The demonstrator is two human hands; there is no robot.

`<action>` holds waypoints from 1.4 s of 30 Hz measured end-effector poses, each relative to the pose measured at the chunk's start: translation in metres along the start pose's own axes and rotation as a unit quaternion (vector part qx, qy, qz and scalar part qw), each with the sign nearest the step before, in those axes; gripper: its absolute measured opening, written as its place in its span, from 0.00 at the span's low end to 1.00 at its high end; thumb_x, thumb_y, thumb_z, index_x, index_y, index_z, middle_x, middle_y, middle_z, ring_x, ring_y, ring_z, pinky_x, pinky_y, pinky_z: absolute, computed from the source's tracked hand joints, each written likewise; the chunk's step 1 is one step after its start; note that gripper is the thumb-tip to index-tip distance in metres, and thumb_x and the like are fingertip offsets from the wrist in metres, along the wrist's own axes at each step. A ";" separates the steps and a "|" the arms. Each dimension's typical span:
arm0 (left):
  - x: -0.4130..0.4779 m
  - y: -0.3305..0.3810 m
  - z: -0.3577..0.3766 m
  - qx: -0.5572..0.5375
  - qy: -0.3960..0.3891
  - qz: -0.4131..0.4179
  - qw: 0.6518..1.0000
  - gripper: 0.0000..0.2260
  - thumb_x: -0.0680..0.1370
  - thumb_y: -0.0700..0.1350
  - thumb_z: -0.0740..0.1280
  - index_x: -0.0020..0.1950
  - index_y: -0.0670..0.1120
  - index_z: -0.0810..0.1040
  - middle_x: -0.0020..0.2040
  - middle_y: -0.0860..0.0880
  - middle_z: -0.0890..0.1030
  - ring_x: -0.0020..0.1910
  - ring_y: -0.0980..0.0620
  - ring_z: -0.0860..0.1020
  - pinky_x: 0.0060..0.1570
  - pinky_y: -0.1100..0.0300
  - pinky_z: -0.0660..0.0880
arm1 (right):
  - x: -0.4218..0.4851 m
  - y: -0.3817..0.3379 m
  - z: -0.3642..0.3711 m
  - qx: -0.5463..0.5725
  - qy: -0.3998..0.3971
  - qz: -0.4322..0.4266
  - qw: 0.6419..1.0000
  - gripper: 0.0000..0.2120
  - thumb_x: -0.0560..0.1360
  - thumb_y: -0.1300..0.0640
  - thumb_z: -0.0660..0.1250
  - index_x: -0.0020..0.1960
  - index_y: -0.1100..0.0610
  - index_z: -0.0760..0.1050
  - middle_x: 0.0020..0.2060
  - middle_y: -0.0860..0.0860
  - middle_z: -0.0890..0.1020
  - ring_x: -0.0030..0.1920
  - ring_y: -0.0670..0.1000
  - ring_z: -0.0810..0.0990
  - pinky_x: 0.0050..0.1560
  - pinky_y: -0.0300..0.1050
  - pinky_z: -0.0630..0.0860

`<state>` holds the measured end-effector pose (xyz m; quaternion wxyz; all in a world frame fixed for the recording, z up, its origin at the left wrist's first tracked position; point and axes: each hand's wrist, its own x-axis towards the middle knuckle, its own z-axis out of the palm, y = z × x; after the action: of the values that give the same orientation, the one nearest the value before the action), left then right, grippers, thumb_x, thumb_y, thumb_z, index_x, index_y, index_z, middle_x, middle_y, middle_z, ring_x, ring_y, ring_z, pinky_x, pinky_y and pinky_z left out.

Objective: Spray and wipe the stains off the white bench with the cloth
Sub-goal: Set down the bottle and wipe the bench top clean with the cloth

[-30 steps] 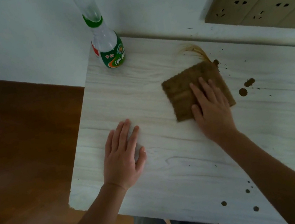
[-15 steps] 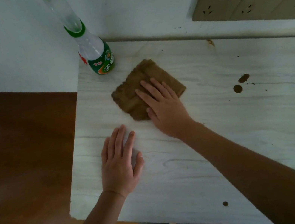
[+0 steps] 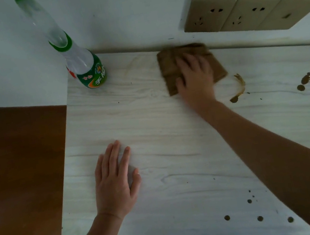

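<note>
Cloth (image 3: 169, 67), brown and roughly square, lay flat at the far edge of the white bench (image 3: 175, 144), its far side against the foot of the wall (image 3: 130, 7). The right hand (image 3: 194, 77) pressed down on it, palm down. Its fingers (image 3: 191, 61) lay straight and slightly spread across the cloth's middle, pointing at the wall and gripping nothing. They were somewhat blurred. Cloth showed on every side of the fingers: a strip beyond the fingertips, a wide band to their left, and a corner sticking out to the right of the hand. The thumb lay near the cloth's near-left corner, and the heel of the hand hung over the near edge onto bare bench.

The left hand (image 3: 113, 182) rested flat on the bench nearer the front-left corner, fingers straight and close together, holding nothing, well apart from the cloth.

A curved brown smear (image 3: 238, 90) lay just to the right of the cloth. Darker blotches (image 3: 306, 78) sat further right, and small round spots (image 3: 259, 218) dotted the front edge under the right forearm.

A clear spray bottle (image 3: 83, 65) with a green label stood upright at the far-left corner, left of the cloth. Tan wall sockets (image 3: 245, 12) sat in the wall above the bench. A brown wooden floor (image 3: 13, 163) lay to the left.
</note>
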<state>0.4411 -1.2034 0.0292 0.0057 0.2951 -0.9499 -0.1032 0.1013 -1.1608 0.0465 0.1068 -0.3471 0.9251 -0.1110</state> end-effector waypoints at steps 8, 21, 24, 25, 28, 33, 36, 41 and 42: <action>0.000 0.000 0.001 0.000 -0.001 0.000 1.000 0.29 0.81 0.55 0.58 0.79 0.44 0.68 0.82 0.40 0.62 0.82 0.41 0.58 0.80 0.40 0.57 | 0.002 -0.021 0.014 0.029 0.002 -0.047 0.998 0.27 0.80 0.45 0.57 0.78 0.48 0.62 0.77 0.51 0.64 0.78 0.57 0.58 0.77 0.58 0.55; -0.001 -0.002 0.003 -0.010 -0.004 0.000 1.000 0.28 0.82 0.56 0.58 0.80 0.45 0.66 0.83 0.41 0.61 0.83 0.43 0.57 0.79 0.40 0.59 | 0.006 -0.012 0.015 -0.006 0.035 0.007 0.999 0.27 0.81 0.50 0.54 0.79 0.53 0.61 0.77 0.56 0.63 0.77 0.63 0.57 0.78 0.61 0.51; -0.001 -0.003 0.004 -0.008 -0.003 -0.001 1.000 0.28 0.82 0.56 0.59 0.80 0.46 0.66 0.83 0.42 0.61 0.83 0.43 0.57 0.79 0.40 0.59 | 0.002 -0.060 0.027 -0.001 0.011 -0.086 0.996 0.26 0.81 0.50 0.56 0.78 0.53 0.63 0.77 0.56 0.64 0.77 0.62 0.58 0.79 0.61 0.51; -0.001 -0.003 0.004 -0.007 -0.002 -0.001 1.000 0.28 0.82 0.56 0.59 0.80 0.46 0.66 0.83 0.42 0.61 0.83 0.43 0.57 0.79 0.40 0.59 | -0.001 -0.074 0.032 -0.001 0.009 -0.120 0.993 0.26 0.80 0.51 0.56 0.77 0.53 0.65 0.76 0.56 0.66 0.77 0.62 0.60 0.79 0.61 0.52; -0.001 -0.002 0.004 -0.005 -0.002 -0.002 1.000 0.28 0.82 0.56 0.59 0.81 0.46 0.65 0.83 0.42 0.61 0.83 0.43 0.56 0.79 0.41 0.59 | -0.006 -0.086 0.041 -0.001 0.005 -0.179 0.984 0.25 0.80 0.49 0.57 0.77 0.53 0.66 0.75 0.54 0.68 0.76 0.60 0.62 0.79 0.60 0.52; -0.001 -0.003 0.005 -0.009 0.004 0.000 1.000 0.28 0.82 0.56 0.59 0.81 0.46 0.65 0.83 0.42 0.60 0.83 0.43 0.57 0.79 0.41 0.59 | 0.027 -0.056 0.026 -0.006 -0.005 -0.143 0.990 0.26 0.80 0.47 0.56 0.78 0.50 0.63 0.77 0.52 0.65 0.77 0.58 0.60 0.77 0.57 0.55; -0.001 -0.003 0.005 -0.013 0.009 0.002 1.000 0.28 0.82 0.56 0.59 0.81 0.46 0.65 0.83 0.42 0.61 0.83 0.43 0.57 0.79 0.41 0.59 | 0.033 -0.061 0.029 -0.009 0.025 -0.118 0.993 0.27 0.79 0.49 0.55 0.76 0.52 0.66 0.75 0.54 0.68 0.75 0.61 0.62 0.76 0.60 0.57; -0.001 -0.002 0.004 -0.011 0.003 -0.001 1.000 0.28 0.83 0.56 0.58 0.81 0.46 0.65 0.83 0.42 0.60 0.83 0.44 0.56 0.79 0.41 0.60 | 0.002 -0.075 0.038 -0.013 0.018 -0.196 0.980 0.26 0.78 0.51 0.57 0.76 0.53 0.68 0.73 0.56 0.70 0.74 0.63 0.64 0.77 0.62 0.55; -0.001 -0.002 0.004 -0.011 0.002 -0.001 1.000 0.28 0.83 0.56 0.58 0.81 0.46 0.65 0.83 0.42 0.60 0.83 0.44 0.56 0.79 0.41 0.60 | -0.010 -0.073 0.039 -0.012 0.011 -0.238 0.971 0.26 0.78 0.51 0.57 0.76 0.53 0.68 0.73 0.55 0.70 0.74 0.62 0.65 0.77 0.61 0.56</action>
<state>0.4431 -1.2040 0.0251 0.0110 0.2961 -0.9484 -0.1127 0.1642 -1.2129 0.0308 0.0625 -0.5572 0.8184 -0.1260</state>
